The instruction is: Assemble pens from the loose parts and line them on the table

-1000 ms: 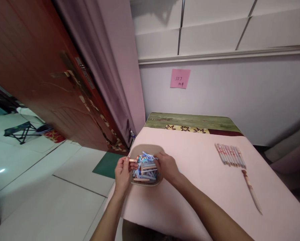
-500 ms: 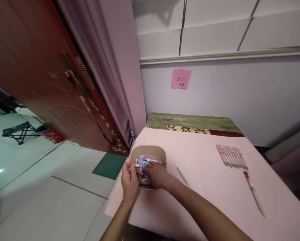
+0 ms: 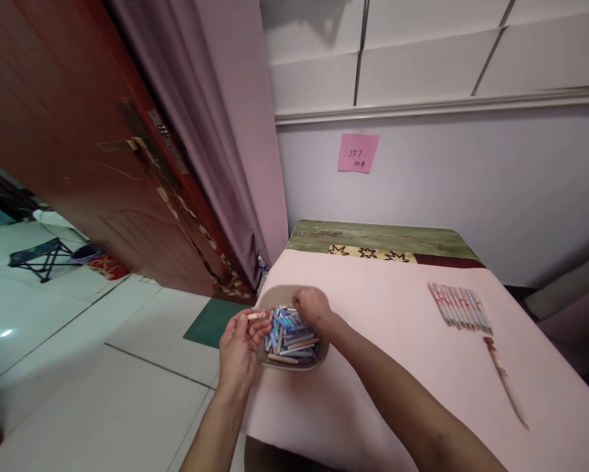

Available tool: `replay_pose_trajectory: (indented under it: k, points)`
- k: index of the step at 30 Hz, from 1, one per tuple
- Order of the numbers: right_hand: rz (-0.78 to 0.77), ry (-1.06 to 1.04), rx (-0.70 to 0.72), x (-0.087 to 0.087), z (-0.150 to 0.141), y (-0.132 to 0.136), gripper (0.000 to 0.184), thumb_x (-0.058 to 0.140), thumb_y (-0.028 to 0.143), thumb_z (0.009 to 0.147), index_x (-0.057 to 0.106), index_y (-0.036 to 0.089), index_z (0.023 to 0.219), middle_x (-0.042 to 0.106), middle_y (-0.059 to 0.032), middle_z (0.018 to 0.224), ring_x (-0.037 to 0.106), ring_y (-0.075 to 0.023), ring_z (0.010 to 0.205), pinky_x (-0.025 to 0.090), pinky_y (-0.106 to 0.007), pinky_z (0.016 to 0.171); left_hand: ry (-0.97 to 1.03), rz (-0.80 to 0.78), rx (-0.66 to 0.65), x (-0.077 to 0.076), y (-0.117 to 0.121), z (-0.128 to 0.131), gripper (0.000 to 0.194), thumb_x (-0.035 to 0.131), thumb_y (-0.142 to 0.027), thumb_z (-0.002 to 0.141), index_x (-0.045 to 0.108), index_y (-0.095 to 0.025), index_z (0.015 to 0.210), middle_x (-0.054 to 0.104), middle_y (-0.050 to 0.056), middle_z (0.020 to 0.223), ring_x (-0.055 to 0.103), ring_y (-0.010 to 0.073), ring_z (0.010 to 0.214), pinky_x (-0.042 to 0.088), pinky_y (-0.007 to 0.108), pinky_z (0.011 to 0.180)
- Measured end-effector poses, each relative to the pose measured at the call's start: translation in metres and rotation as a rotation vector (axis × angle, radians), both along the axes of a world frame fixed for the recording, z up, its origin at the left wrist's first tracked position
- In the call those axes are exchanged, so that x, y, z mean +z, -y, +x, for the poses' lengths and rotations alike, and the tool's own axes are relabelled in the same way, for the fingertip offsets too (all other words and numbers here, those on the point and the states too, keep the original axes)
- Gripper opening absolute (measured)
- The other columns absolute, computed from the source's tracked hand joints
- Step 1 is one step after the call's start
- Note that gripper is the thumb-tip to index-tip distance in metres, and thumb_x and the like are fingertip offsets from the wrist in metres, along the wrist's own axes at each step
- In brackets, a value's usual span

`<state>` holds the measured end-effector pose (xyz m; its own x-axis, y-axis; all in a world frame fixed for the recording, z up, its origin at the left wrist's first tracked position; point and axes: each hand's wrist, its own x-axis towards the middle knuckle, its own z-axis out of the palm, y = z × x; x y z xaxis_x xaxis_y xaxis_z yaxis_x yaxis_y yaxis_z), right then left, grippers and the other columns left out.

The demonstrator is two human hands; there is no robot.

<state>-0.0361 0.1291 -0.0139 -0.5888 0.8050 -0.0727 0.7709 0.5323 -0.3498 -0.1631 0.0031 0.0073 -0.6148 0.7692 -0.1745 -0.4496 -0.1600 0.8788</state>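
Observation:
A beige plastic bin near the table's left edge holds a heap of blue, grey and tan pens. At its left rim my left hand pinches an orange-and-cream pen, of which only a short piece shows. My right hand is curled over the back right of the bin; its fingertips are hidden, so I cannot make out what they hold. Farther right, a neat row of pens with pinkish upper parts lies side by side. Below that row lies a single brown-and-cream pen.
Pink paper covers most of the table, with a green wooden strip beyond it. On the wall hangs a pink note. To the left are a brown door, a folding stool and a bottle.
My right hand reached into the pens, then drew back to the bin's back right. A light blue pen seen right of the bin is now out of sight. My left hand keeps its pinch.

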Motion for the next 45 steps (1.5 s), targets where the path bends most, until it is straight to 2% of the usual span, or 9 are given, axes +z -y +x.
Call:
replay_pose_trajectory:
  k: [5, 12, 15, 18, 21, 26, 30, 39, 45]
  points:
    - [-0.014, 0.026, 0.022, -0.006, 0.006, 0.003, 0.027, 0.050, 0.015, 0.086, 0.075, 0.019, 0.094, 0.074, -0.0096, 0.093, 0.066, -0.0202, 0.091, 0.046, -0.026, 0.081, 0.044, -0.022, 0.045, -0.001, 0.003, -0.014, 0.014, 0.066, -0.020, 0.079, 0.058, -0.014, 0.088, 0.071, 0.005, 0.067, 0.065, 0.0121, 0.053, 0.054, 0.021, 0.052]
    - [-0.027, 0.062, 0.047, 0.001, 0.017, 0.009, 0.030, 0.047, 0.013, 0.087, 0.073, 0.016, 0.101, 0.072, -0.0132, 0.101, 0.065, -0.0223, 0.095, 0.046, -0.027, 0.081, 0.060, -0.046, 0.045, -0.002, 0.003, -0.013, 0.013, 0.067, -0.020, 0.078, 0.058, -0.014, 0.085, 0.070, 0.003, 0.065, 0.063, 0.0105, 0.051, 0.052, 0.018, 0.048]
    - [-0.083, 0.066, 0.161, 0.008, 0.016, 0.021, 0.029, 0.050, 0.021, 0.087, 0.074, 0.022, 0.102, 0.073, -0.0079, 0.104, 0.065, -0.0220, 0.096, 0.046, -0.027, 0.080, 0.051, -0.043, 0.034, -0.003, 0.002, -0.011, 0.015, 0.068, -0.021, 0.077, 0.058, -0.014, 0.086, 0.070, 0.002, 0.066, 0.063, 0.0105, 0.052, 0.052, 0.019, 0.049]
    - [-0.189, 0.089, 0.344, 0.013, 0.015, 0.039, 0.021, 0.062, 0.030, 0.079, 0.076, 0.033, 0.093, 0.075, 0.0018, 0.095, 0.067, -0.0201, 0.088, 0.048, -0.024, 0.073, 0.045, -0.051, 0.037, -0.005, 0.002, -0.009, 0.014, 0.067, -0.021, 0.078, 0.058, -0.014, 0.085, 0.070, 0.002, 0.065, 0.063, 0.0108, 0.051, 0.052, 0.019, 0.049]
    - [-0.250, 0.112, 0.437, 0.013, 0.015, 0.052, 0.022, 0.061, 0.026, 0.078, 0.077, 0.035, 0.090, 0.076, 0.0035, 0.092, 0.068, -0.0194, 0.083, 0.048, -0.024, 0.069, 0.046, -0.061, 0.030, -0.009, 0.001, -0.007, 0.015, 0.067, -0.021, 0.078, 0.057, -0.014, 0.086, 0.070, 0.002, 0.065, 0.063, 0.0115, 0.050, 0.052, 0.020, 0.048]
    - [-0.184, 0.059, 0.370, 0.007, 0.020, 0.049, 0.034, 0.054, 0.020, 0.083, 0.068, 0.028, 0.113, 0.070, -0.0055, 0.112, 0.065, -0.0240, 0.100, 0.048, -0.031, 0.081, 0.034, -0.098, 0.000, -0.016, 0.002, -0.006, 0.012, 0.064, -0.019, 0.079, 0.056, -0.013, 0.086, 0.069, 0.004, 0.063, 0.063, 0.0124, 0.050, 0.053, 0.022, 0.050]
    - [-0.131, -0.007, 0.292, 0.001, 0.022, 0.040, 0.046, 0.055, 0.015, 0.081, 0.058, 0.022, 0.126, 0.062, -0.0096, 0.125, 0.059, -0.0224, 0.111, 0.045, -0.030, 0.090, 0.015, -0.114, -0.002, -0.017, 0.003, -0.006, 0.012, 0.063, -0.018, 0.080, 0.056, -0.013, 0.088, 0.070, 0.005, 0.064, 0.063, 0.0125, 0.049, 0.053, 0.023, 0.051]
    - [-0.067, -0.064, 0.264, -0.014, 0.019, 0.036, 0.034, 0.051, 0.018, 0.087, 0.065, 0.022, 0.117, 0.067, -0.0089, 0.117, 0.062, -0.0208, 0.107, 0.043, -0.027, 0.089, 0.025, -0.078, 0.005, -0.017, 0.003, -0.008, 0.011, 0.062, -0.017, 0.080, 0.055, -0.012, 0.087, 0.070, 0.007, 0.066, 0.064, 0.0138, 0.050, 0.053, 0.024, 0.051]
    - [-0.024, -0.075, 0.426, -0.012, 0.008, 0.051, 0.025, 0.056, 0.028, 0.087, 0.070, 0.031, 0.107, 0.068, 0.0013, 0.115, 0.062, -0.0169, 0.105, 0.045, -0.024, 0.088, 0.021, -0.073, -0.029, -0.014, 0.001, -0.003, 0.007, 0.059, -0.015, 0.082, 0.054, -0.012, 0.087, 0.070, 0.007, 0.066, 0.064, 0.0132, 0.050, 0.053, 0.023, 0.050]
